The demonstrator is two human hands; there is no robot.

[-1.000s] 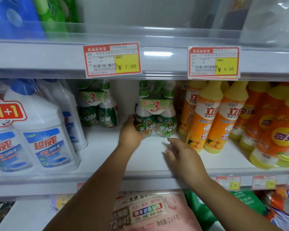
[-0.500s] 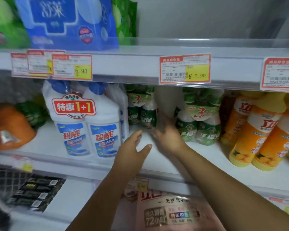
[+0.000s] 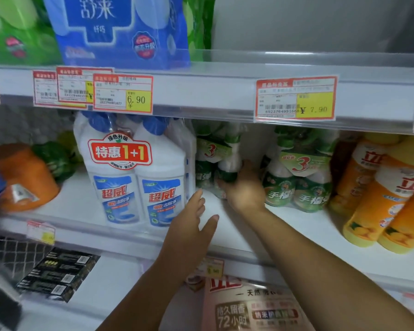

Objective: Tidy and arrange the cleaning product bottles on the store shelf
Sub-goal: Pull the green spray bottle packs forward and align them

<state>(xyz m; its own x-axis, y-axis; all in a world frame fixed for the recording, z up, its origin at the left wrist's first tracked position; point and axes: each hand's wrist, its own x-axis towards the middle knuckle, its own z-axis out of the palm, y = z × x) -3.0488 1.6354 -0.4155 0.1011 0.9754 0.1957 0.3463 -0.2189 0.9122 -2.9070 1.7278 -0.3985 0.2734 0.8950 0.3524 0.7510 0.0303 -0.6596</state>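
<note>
Green bottle pack (image 3: 213, 154) at the back is now gripped by the right hand (image 3: 246, 188); left hand (image 3: 189, 225) stays spread, empty.

White store shelving fills the view. The middle shelf (image 3: 246, 230) is a plain white board with a clear plastic strip (image 3: 86, 229) along its front edge. The upper shelf (image 3: 201, 91) has a clear guard rail (image 3: 320, 59) and red-and-yellow price labels (image 3: 295, 99) on its front edge. A grey back panel (image 3: 308, 22) stands behind it. Wire mesh (image 3: 5, 256) shows beneath the middle shelf's left end. The light is soft and even.
</note>
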